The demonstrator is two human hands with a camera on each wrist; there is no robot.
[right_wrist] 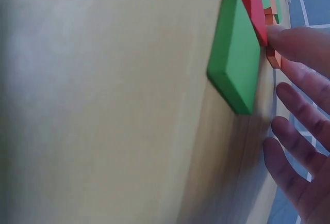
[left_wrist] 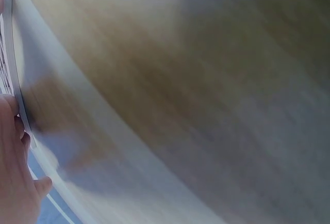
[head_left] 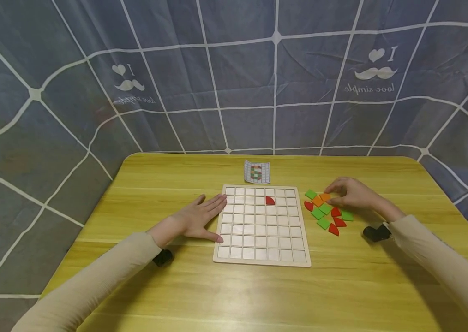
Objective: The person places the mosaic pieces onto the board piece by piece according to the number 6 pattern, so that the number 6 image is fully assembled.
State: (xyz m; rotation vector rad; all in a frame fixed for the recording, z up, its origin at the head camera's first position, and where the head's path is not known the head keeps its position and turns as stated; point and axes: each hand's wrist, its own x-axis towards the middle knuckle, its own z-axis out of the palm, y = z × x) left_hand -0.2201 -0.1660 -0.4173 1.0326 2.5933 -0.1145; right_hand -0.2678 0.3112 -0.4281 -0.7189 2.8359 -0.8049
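Note:
A pale wooden grid board lies on the table with one red quarter-round tile in an upper cell. My left hand lies with straight, spread fingers touching the board's left edge; the left wrist view catches part of this hand. To the right of the board, my right hand pinches an orange tile between thumb and index finger. In the right wrist view, the orange tile shows beside the thumb, and the other fingers are loosely spread. A green tile lies near them.
Several loose tiles lie around the right hand, among them a green square, a red quarter-round and another orange square. A small printed card showing a coloured figure sits behind the board. A grey-blue curtain encloses the wooden table.

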